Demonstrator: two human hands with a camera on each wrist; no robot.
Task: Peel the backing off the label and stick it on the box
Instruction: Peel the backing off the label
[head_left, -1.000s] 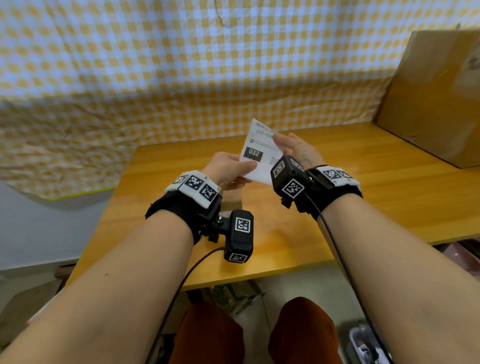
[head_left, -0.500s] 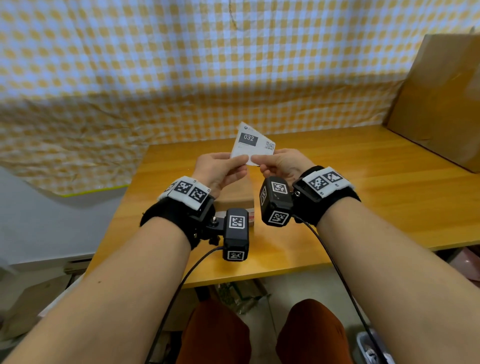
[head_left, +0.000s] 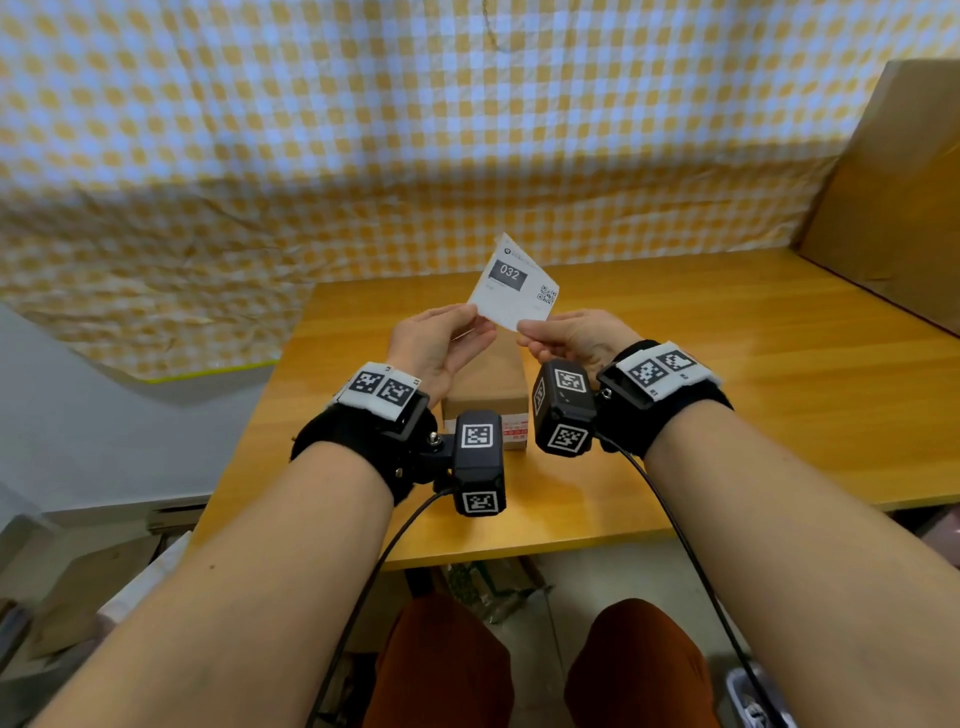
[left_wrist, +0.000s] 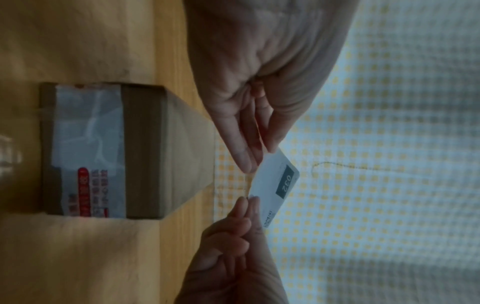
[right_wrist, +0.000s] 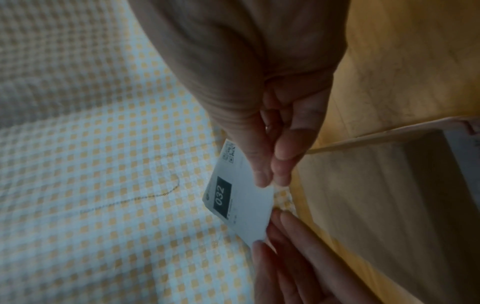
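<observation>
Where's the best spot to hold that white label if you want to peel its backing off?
By its lower corners, from below, as the left hand and right hand pinch it now. The label is thin and stands tilted above the box, so corners let the layers split, I'd guess.

The small white rectangular paper label (head_left: 511, 287) bears "032" in white on a dark block, with a QR code beside it — its finer print is unreadable. The brown cardboard box (left_wrist: 145, 148) carries red print, illegible.
</observation>
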